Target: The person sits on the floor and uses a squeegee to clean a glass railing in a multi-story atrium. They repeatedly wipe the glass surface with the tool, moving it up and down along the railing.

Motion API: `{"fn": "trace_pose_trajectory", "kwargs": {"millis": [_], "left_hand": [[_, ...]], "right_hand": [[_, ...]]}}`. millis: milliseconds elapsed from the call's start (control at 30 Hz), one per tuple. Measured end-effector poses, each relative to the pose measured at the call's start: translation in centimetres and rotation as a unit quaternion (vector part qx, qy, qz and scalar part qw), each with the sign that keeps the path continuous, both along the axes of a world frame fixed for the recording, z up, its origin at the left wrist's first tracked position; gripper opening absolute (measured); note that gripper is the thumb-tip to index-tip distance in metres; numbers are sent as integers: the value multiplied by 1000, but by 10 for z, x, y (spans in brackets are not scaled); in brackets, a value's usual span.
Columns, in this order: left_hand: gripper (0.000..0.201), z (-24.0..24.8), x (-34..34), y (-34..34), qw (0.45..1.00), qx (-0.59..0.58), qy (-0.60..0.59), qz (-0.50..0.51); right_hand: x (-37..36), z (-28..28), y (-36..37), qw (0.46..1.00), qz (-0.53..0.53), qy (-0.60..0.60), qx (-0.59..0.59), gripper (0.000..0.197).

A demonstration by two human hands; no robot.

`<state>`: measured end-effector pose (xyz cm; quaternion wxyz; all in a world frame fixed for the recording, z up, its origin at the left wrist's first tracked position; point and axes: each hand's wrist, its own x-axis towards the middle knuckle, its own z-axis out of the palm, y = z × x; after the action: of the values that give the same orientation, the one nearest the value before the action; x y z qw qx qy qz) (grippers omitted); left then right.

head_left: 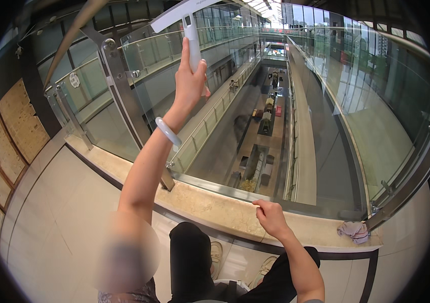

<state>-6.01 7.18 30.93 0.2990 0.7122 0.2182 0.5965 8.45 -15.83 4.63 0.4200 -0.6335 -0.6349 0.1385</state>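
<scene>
We are gripping a white squeegee point(193, 48) high before the glass point(215, 166), left hand point(189, 85) wrapped round it, and holding our right hand point(273, 220) loosely curled by the stone ledge point(210, 206).

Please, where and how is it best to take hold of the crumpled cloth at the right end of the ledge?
The cloth is probably best pinched by its upper folds, coming from above and from the left. It lies loosely bunched on the stone ledge, so folds are available on top, while the metal post stands close on its right.
</scene>
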Motion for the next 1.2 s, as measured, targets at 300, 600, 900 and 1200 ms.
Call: {"fn": "trace_pose_trajectory", "kwargs": {"millis": [300,600,900,1200], "left_hand": [[72,-174,9,-53,981,4,190,-41],[66,14,39,-35,998,39,42,-35],[63,-151,47,-37,978,166,121,38],[66,-86,80,-93,982,3,156,-103]], "right_hand": [[-2,-5,-6,1000,5,-7,13,23],[2,-3,-8,1000,-1,-6,-1,24],[5,-4,-13,1000,-3,-7,12,24],[2,-2,-11,995,-47,70,46,27]]}}
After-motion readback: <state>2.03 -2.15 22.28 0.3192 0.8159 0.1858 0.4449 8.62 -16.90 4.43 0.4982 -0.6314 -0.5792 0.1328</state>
